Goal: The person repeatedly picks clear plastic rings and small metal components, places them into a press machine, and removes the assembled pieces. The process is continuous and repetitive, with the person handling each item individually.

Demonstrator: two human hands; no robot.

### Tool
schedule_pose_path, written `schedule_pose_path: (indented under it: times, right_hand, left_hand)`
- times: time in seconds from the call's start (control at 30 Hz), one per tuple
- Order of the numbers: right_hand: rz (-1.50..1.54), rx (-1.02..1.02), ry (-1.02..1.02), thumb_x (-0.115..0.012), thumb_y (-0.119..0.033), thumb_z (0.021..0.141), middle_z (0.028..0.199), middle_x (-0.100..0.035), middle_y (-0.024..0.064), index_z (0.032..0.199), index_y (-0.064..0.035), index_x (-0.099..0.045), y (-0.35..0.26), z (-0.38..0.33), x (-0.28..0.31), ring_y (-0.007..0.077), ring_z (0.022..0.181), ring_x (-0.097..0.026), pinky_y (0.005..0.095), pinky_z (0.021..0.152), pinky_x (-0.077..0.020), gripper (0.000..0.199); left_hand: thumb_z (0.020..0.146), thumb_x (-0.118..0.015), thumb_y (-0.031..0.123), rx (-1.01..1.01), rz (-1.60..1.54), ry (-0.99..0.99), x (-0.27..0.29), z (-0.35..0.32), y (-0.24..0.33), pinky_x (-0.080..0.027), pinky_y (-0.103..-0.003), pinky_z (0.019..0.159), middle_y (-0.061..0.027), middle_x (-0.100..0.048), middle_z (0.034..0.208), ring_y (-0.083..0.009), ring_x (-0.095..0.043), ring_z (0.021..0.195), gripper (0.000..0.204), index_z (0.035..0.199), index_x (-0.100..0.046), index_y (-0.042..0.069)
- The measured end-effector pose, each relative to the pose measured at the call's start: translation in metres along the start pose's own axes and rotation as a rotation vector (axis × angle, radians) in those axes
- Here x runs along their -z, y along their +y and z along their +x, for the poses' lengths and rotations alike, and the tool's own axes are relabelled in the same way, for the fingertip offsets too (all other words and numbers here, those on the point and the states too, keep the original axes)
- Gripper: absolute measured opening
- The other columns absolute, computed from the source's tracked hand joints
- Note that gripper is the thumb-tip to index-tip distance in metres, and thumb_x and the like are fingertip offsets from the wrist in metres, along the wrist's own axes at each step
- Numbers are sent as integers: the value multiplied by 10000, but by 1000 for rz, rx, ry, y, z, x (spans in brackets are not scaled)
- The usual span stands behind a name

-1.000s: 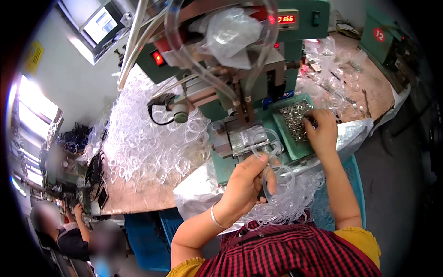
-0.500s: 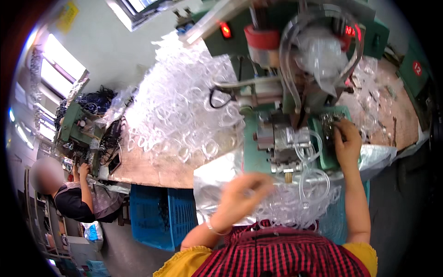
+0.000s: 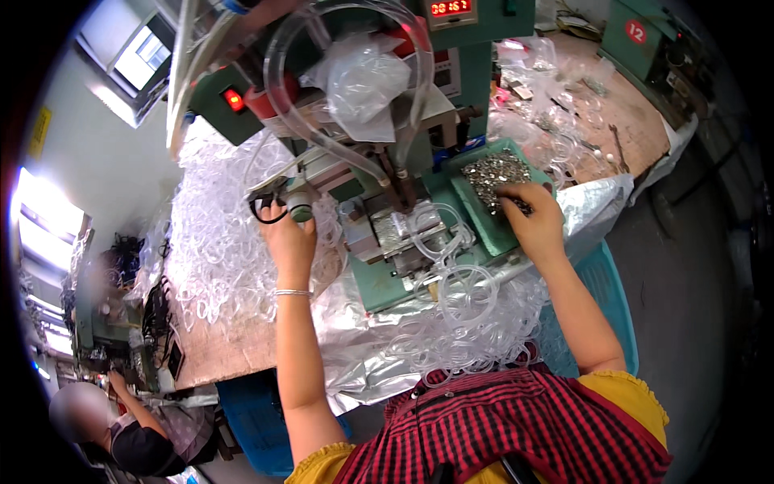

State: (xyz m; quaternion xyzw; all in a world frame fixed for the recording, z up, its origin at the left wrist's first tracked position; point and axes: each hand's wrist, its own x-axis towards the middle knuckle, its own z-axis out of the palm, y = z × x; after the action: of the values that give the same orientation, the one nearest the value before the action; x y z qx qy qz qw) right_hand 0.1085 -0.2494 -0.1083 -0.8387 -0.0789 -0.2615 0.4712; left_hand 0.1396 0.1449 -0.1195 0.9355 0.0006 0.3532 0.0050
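My right hand (image 3: 534, 219) reaches into a green tray (image 3: 477, 211), its fingers bent over a heap of small shiny metal parts (image 3: 493, 173). Whatever lies between those fingertips is too small to make out. My left hand (image 3: 289, 244) is raised beside the machine's round green-ended cylinder (image 3: 300, 211), thumb apart from the fingers. Its fingertips are close to a black cable loop (image 3: 260, 208) and the pile of clear plastic tube rings (image 3: 218, 242). Between my hands, a clear tube loop (image 3: 439, 230) hangs by the metal fixture (image 3: 397, 234) of the green bench machine.
More clear rings (image 3: 476, 335) lie on silver foil (image 3: 359, 355) at the front edge. A plastic bag (image 3: 364, 81) and curved hose hang over the fixture. Blue baskets (image 3: 605, 298) stand below. At the far left another person (image 3: 153, 436) works at a machine.
My left hand has moved from the front of the fixture up and left to the cylinder. My right hand stays at the tray. The view has shifted to the right.
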Motion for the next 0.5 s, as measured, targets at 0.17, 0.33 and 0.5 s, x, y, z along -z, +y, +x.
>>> schedule_pose_path:
  times: [0.17, 0.33, 0.5]
  right_hand:
    - [-291, 23, 173, -664, 11, 751, 871, -666, 108, 894, -25, -696, 20, -45, 65, 272, 836, -624, 356, 760, -477, 151]
    - [10, -141, 107, -660, 12, 752, 879, -673, 96, 887, -12, -698, 2, -48, 72, 223, 840, -624, 331, 772, -473, 142]
    - [290, 122, -296, -685, -46, 744, 869, -684, 89, 884, -27, -704, -74, 23, 15, 202, 849, -640, 299, 786, -482, 142]
  left_hand:
    - [736, -677, 83, -101, -167, -91, 33, 14, -10, -431, -460, 870, -198, -613, 1037, -405, -534, 1025, 259, 971, -608, 0]
    - [864, -581, 59, 33, -284, 56, 75, 15, -1, -449, -422, 774, -162, -600, 879, -339, -569, 821, 128, 974, -553, -1]
    - [966, -523, 126, 409, -589, 108, 61, -28, 0, -409, -258, 615, -39, -526, 807, -108, -460, 669, 169, 1071, -548, -5]
